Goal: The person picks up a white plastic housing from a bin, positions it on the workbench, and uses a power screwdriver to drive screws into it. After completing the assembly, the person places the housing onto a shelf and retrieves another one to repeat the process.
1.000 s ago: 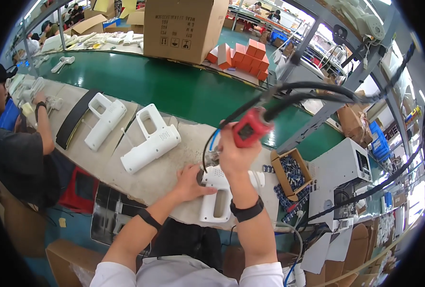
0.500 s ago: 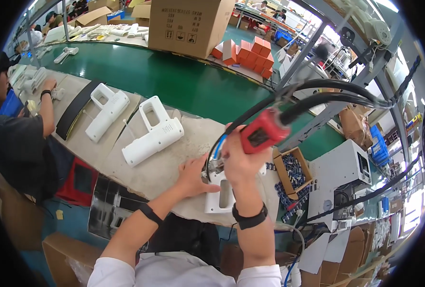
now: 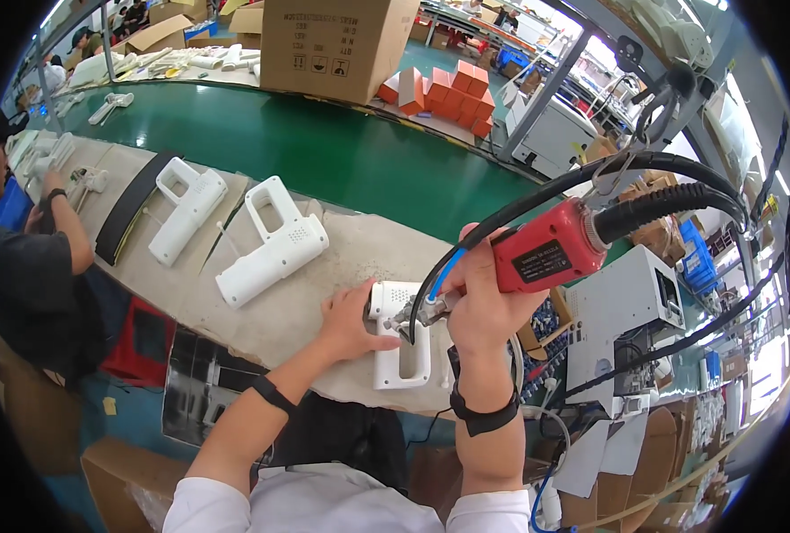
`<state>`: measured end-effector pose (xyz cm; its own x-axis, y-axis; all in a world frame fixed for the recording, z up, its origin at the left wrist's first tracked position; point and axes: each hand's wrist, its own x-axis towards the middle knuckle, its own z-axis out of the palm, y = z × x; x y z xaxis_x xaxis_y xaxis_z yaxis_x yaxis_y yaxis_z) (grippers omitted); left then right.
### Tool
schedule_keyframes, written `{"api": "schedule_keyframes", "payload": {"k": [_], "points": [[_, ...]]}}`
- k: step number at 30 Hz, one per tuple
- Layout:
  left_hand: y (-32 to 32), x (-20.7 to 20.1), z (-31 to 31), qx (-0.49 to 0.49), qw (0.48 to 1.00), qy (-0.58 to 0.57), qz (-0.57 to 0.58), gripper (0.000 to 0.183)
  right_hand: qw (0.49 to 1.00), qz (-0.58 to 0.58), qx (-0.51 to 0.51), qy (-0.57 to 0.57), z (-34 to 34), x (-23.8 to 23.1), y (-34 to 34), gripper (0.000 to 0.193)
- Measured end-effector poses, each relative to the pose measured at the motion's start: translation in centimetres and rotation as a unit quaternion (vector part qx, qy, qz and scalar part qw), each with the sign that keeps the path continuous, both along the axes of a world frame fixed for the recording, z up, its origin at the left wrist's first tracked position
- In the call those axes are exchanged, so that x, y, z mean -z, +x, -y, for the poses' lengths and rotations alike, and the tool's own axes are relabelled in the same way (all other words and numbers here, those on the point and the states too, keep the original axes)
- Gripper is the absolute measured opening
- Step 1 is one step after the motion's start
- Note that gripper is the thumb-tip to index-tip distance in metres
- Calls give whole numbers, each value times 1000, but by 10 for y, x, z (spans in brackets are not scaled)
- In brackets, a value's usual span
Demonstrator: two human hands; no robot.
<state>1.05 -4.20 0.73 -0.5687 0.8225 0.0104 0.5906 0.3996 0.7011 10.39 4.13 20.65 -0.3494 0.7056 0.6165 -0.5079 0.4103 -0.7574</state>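
Note:
My right hand (image 3: pixel 488 298) is wrapped round a red electric screwdriver (image 3: pixel 546 253) with a black hose and a thin blue tube. The tool is tilted, its body to the right. Its metal tip (image 3: pixel 417 313) is over a white gun-shaped plastic housing (image 3: pixel 402 373) with a looped handle, partly covering it. My left hand (image 3: pixel 351 324) lies at the housing's left side, fingers spread, thumb touching its edge. Left of it on the bench rest another white housing (image 3: pixel 275 253) and a further one (image 3: pixel 186 213).
A co-worker (image 3: pixel 35 275) sits at the left beside white parts. The green conveyor belt (image 3: pixel 226 124) runs behind the bench. A cardboard box (image 3: pixel 550 324) of small dark parts is at right, near a white machine (image 3: pixel 622 306). Black hoses (image 3: pixel 679 164) hang overhead.
My right hand and the screwdriver have moved right, the tool's body swinging outward. The left hand has shifted slightly left off the housing's face. The co-worker's hand has moved left.

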Motion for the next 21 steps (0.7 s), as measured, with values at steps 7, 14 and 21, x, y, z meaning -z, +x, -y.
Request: {"api": "schedule_keyframes", "payload": {"k": [7,14,21], "points": [[3,-1,-1,-4,999,32,13,114,1000,13,-3,-10,-12,1,7,12],[0,-8,-1,5,1000,5,17,116,998,39,-15,-40,-16,37,-13,11],[16,-16,1,-6,1000,10,0,115,996,85,-9,-12,-16,65,-21,9]]}}
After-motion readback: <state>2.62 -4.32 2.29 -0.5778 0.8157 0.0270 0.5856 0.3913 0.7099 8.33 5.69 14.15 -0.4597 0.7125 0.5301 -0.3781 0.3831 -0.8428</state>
